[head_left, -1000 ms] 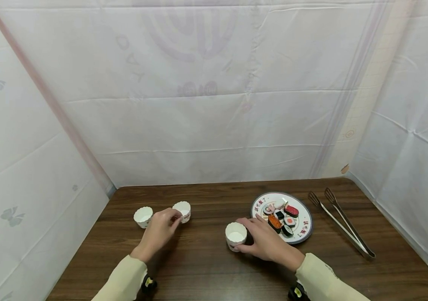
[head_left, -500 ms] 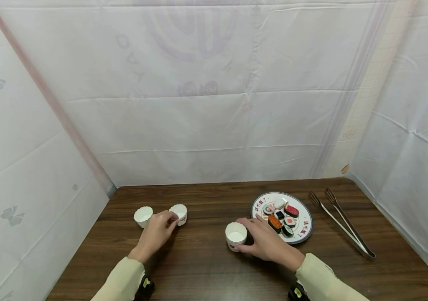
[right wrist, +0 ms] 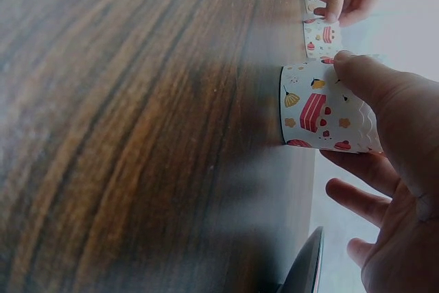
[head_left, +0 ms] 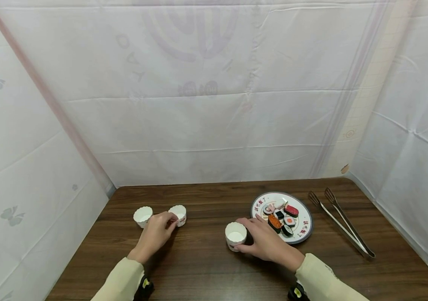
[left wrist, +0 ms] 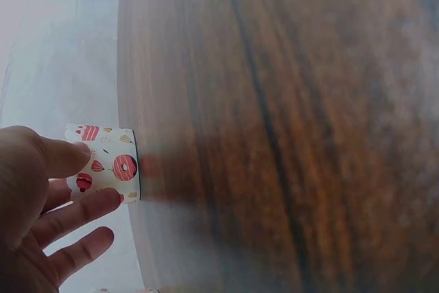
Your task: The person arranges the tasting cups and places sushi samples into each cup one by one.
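Observation:
Three white scalloped paper cups stand upright on the brown wooden table. The left hand [head_left: 156,234] pinches the rim of the middle cup [head_left: 178,214]; its thumb and fingers lie on the printed wall of that cup [left wrist: 110,162] in the left wrist view. Just left of this hand stands another cup [head_left: 142,215]. The right hand [head_left: 268,241] grips the third cup [head_left: 235,235], thumb on the near side and fingers on the far side. Pink cake prints show on this cup [right wrist: 329,108] in the right wrist view.
A round plate [head_left: 303,236] with several sushi pieces lies right behind the right hand. Metal tongs [head_left: 345,225] lie at the table's right. White cloth [head_left: 214,125] hangs behind the table and at both sides.
The left hand and the middle cup have shifted a little to the left, closer to the leftmost cup. The right hand and its cup have stayed in place.

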### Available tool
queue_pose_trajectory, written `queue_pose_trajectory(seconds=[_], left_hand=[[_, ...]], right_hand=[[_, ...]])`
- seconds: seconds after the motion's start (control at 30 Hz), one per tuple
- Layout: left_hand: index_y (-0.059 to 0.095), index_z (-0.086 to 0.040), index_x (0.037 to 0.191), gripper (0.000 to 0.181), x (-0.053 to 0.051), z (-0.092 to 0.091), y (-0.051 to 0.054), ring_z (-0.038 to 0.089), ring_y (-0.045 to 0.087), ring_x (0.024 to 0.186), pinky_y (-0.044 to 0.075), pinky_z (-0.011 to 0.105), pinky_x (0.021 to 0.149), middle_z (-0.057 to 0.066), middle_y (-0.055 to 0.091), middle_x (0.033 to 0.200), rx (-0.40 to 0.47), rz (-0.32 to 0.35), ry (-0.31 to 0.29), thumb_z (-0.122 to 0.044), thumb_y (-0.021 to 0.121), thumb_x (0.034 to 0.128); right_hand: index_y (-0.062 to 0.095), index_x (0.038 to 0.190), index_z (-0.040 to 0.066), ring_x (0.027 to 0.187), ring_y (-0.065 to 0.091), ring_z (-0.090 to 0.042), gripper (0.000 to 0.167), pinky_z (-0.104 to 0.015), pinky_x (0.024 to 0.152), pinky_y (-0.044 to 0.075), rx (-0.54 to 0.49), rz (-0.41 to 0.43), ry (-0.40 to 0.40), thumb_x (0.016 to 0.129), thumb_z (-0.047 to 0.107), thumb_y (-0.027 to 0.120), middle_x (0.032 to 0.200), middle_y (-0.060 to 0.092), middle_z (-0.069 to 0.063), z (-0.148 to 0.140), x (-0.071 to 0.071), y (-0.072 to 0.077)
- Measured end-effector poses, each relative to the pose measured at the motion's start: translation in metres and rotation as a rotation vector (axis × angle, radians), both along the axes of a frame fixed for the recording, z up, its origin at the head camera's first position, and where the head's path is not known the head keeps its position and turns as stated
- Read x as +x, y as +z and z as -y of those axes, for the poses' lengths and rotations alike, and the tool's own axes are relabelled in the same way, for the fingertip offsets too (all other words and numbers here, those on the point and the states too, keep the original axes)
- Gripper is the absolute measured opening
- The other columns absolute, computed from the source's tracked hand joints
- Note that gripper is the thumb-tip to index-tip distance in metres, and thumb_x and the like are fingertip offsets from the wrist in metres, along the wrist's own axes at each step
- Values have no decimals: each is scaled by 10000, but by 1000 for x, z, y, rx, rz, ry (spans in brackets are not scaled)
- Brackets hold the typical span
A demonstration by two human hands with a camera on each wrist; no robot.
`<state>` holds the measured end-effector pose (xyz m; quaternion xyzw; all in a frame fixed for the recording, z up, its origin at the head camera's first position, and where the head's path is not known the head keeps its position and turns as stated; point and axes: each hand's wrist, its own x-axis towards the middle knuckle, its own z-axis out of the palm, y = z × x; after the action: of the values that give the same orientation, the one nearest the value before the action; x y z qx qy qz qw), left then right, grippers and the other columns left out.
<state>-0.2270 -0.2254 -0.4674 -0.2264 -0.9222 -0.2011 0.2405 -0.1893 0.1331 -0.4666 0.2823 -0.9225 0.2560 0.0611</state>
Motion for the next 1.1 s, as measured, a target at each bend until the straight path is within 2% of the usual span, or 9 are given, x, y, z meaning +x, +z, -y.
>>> queue_pose_trajectory(seconds=[0.33,0.53,0.63,0.77,1.03,1.1], left_hand=[[749,-83,908,174,-1,2,0,122,686,722,550,299,621,38,737,882,-3,-11,-11,24,846,811],[752,-41,1032,257,0,-1,2,58,634,660,516,224,570,108,721,1120,35,-47,-54,23,853,804],[754,-30,1075,282,2,-7,7,41,628,645,510,208,556,126,699,1204,43,-82,-85,-3,856,813],[754,-52,1098,275,6,-17,13,41,618,639,490,197,541,103,697,1212,46,-114,-115,-38,845,839],[751,-97,1081,231,13,-38,24,119,644,709,517,244,600,57,701,1184,49,-121,-191,-58,823,864],[752,-106,1068,225,15,-43,25,136,669,772,539,270,634,47,716,1149,49,-118,-211,-60,826,861]], right_hand=[[589,1383,132,1209,602,-306,662,-599,1146,331,-5,-21,0,864,471,821,1244,680,-26,0,1,1],[580,1394,110,1206,601,-304,672,-608,1150,318,-10,-13,10,874,465,814,1247,680,-27,0,1,1],[575,1400,101,1207,603,-309,684,-609,1151,317,-12,-14,9,872,463,816,1248,681,-30,0,1,1],[560,1422,109,1217,598,-312,707,-597,1158,315,-8,-1,-2,867,459,822,1257,674,-39,0,1,1],[550,1433,115,1211,597,-315,723,-590,1158,318,-11,8,-6,859,456,828,1250,669,-52,0,1,0],[552,1430,117,1209,598,-313,720,-590,1157,320,-10,5,-7,860,460,826,1247,668,-48,0,1,0]])
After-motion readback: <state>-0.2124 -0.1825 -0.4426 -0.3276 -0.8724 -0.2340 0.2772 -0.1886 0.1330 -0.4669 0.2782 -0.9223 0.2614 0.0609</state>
